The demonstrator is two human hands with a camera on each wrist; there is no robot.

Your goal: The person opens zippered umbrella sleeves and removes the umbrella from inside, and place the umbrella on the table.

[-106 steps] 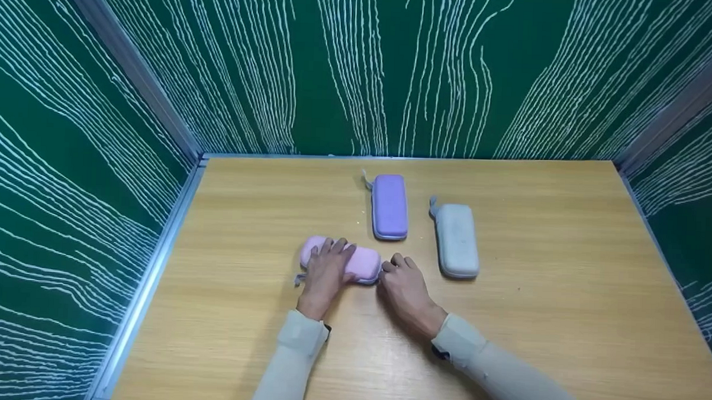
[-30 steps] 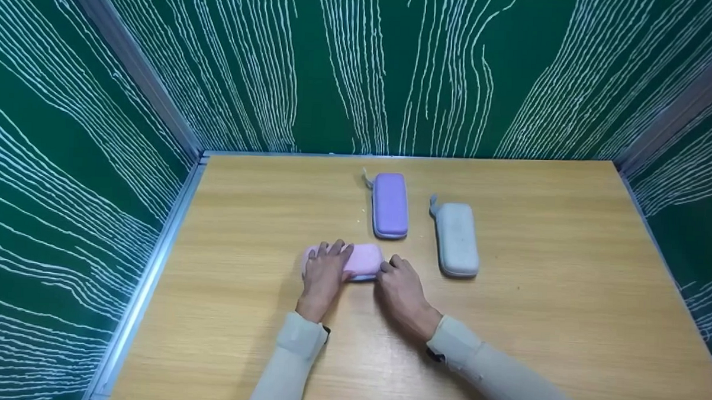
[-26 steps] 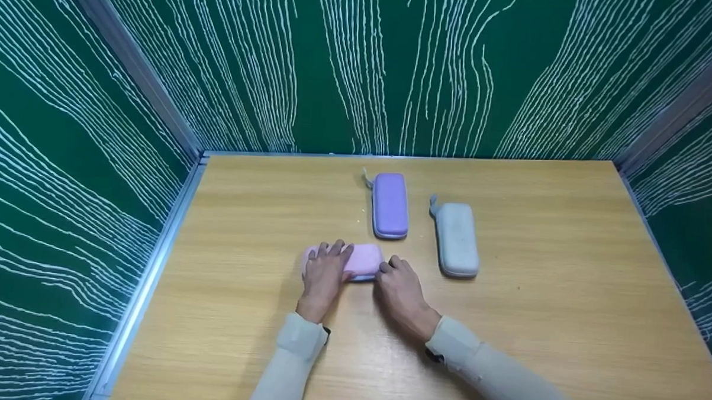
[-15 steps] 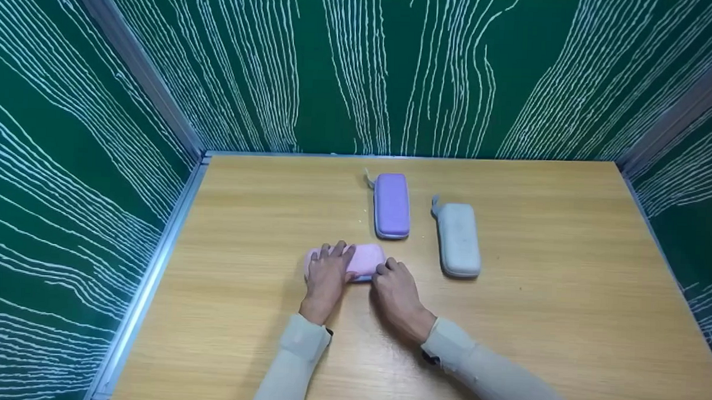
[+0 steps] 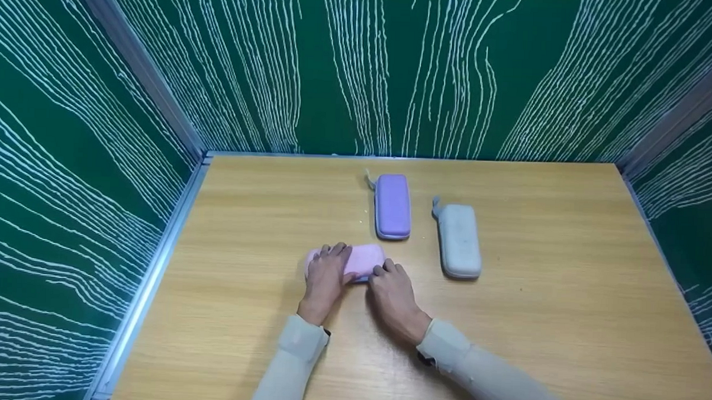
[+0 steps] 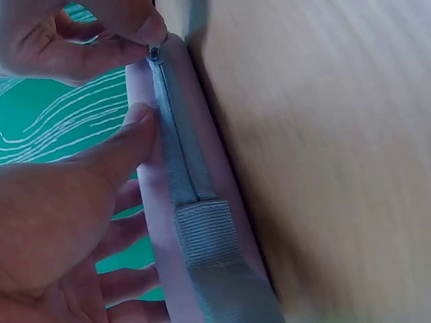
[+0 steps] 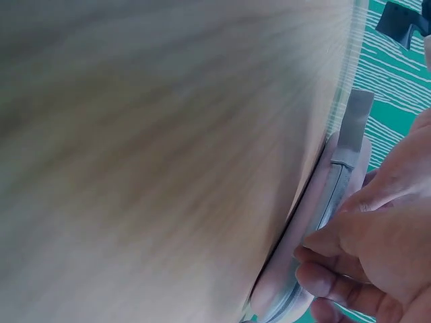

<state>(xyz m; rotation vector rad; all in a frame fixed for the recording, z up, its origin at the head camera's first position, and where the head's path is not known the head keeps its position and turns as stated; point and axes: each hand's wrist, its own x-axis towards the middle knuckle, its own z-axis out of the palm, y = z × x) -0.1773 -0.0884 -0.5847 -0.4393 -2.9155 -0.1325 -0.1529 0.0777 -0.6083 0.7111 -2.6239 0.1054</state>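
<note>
A pink zip case (image 5: pixel 366 259) lies on the table, its grey zipper band (image 6: pixel 178 141) facing the near side. My left hand (image 5: pixel 326 279) holds the case across its left half, fingers over the top and thumb (image 6: pixel 138 124) against the near side. At the near right corner my right hand (image 5: pixel 394 293) pinches the small zipper pull (image 6: pixel 155 52) between thumb and finger. The zipper teeth between the pull and the grey strap (image 6: pixel 215 262) look closed in the left wrist view. In the head view the strap is hidden behind my left hand.
Behind the pink case lies a purple zip case (image 5: pixel 393 206), and to its right a grey zip case (image 5: pixel 460 242). Both have a strap at the far end. The wooden table (image 5: pixel 565 326) meets green, white-lined walls (image 5: pixel 396 71) at the back and sides.
My right hand has slid from the case's right end leftward onto its near side. The pink case has turned slightly, and its strap has gone from the head view. The other cases stay put.
</note>
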